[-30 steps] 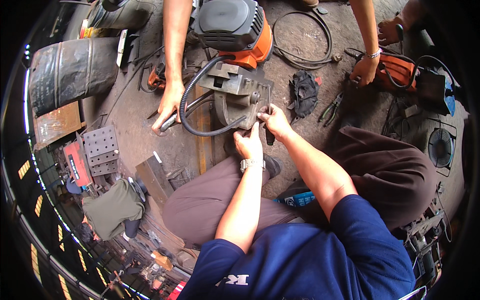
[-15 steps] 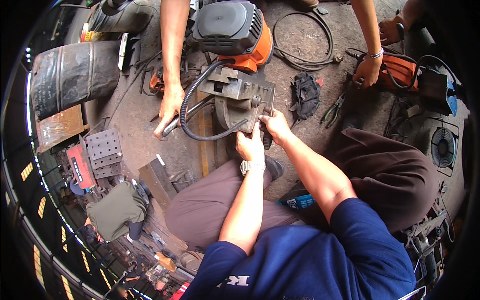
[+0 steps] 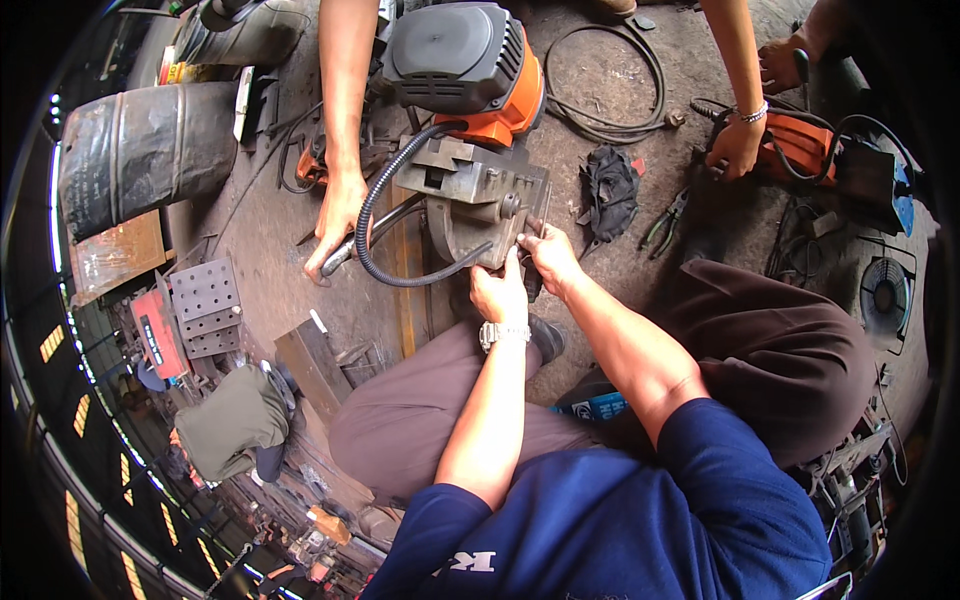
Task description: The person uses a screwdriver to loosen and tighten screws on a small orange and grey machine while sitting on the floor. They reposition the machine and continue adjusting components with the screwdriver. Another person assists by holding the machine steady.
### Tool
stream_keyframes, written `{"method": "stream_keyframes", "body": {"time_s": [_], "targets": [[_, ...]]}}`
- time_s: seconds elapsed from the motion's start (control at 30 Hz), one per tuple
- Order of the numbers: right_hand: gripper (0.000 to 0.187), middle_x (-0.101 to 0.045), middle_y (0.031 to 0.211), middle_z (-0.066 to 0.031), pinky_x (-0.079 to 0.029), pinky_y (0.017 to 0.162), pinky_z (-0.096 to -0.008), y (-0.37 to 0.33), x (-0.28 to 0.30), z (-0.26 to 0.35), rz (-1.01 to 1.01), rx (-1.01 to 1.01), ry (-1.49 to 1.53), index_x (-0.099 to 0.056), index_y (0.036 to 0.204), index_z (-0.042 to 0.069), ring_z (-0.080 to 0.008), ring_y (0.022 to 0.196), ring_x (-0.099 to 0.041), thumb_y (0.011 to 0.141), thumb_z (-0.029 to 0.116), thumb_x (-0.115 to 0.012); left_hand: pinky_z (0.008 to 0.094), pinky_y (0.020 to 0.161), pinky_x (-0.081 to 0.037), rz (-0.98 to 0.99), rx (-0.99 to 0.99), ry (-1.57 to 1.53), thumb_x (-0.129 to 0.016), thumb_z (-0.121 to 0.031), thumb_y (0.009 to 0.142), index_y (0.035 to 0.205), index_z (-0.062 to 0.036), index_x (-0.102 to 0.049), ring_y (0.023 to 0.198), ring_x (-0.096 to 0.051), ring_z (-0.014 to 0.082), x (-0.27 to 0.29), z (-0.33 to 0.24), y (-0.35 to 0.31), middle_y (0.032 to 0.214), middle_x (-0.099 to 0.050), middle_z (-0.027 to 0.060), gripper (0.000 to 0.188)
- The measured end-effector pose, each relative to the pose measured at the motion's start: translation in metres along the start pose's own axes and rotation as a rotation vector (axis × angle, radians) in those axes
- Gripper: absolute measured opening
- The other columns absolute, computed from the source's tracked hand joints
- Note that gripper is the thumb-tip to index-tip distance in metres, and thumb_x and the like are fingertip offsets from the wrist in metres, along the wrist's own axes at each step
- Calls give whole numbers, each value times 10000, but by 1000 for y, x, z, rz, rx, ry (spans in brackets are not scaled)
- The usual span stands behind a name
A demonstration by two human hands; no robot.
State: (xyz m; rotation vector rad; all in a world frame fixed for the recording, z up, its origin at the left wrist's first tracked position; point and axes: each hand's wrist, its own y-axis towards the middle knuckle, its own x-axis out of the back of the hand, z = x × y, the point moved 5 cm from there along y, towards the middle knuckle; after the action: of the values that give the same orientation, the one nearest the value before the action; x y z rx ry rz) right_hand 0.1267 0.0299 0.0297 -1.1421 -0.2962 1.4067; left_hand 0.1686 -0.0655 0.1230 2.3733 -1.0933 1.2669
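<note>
In front of me lies a power tool with a black motor housing [image 3: 450, 50], an orange body [image 3: 520, 100] and a grey metal base [image 3: 470, 215]. A black corrugated hose [image 3: 368, 225] loops down its left side to the base. My left hand [image 3: 498, 293], with a metal watch at the wrist, is closed at the base's lower edge, thumb up against it. Beside it my right hand [image 3: 550, 256] is closed on the base's lower right corner. The undersides of both grips are hidden. Another person's hand [image 3: 342, 220] holds a dark rod-like handle [image 3: 340, 256] left of the hose.
That person's other hand [image 3: 735, 148] rests near a second orange tool [image 3: 800, 145]. Right of the base lie a black cloth bundle [image 3: 610, 190], pliers [image 3: 667, 222] and a coiled cable [image 3: 600, 90]. A dented drum [image 3: 150, 150] and perforated metal plate [image 3: 207, 305] stand at left.
My fingers shift very slightly at the base's lower edge. The tool and the other person's hands stay nearly in place.
</note>
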Motion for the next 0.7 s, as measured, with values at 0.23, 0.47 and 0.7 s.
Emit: {"method": "stream_keyframes", "body": {"time_s": [0.23,0.47,0.7], "targets": [[523,-657,1006,-94,-501,730,-258,-2,-2,-2,11,30,21,-390,1414,-39,-130,815,-605,919,-15,-554,398,778,-539,27,39,-150,-781,-284,794,984,59,-618,844,-707,304,0,-2,-2,906,-712,199,424],[547,-652,950,-46,-490,720,-245,0,-4,-2,42,56,-22,-366,1439,-20,-105,778,-593,927,-1,-559,414,764,-537,-41,-16,-11,-801,-286,765,954,49,-630,850,-702,335,-1,8,3,902,-709,205,421],[538,-660,984,-52,-493,721,-270,-5,3,3,115,36,-37,-398,1442,52,-129,811,-602,938,53,-587,445,801,-521,-101,-45,29,-817,-320,729,987,36,-634,904,-678,380,-3,5,3,952,-695,230,476]]}}
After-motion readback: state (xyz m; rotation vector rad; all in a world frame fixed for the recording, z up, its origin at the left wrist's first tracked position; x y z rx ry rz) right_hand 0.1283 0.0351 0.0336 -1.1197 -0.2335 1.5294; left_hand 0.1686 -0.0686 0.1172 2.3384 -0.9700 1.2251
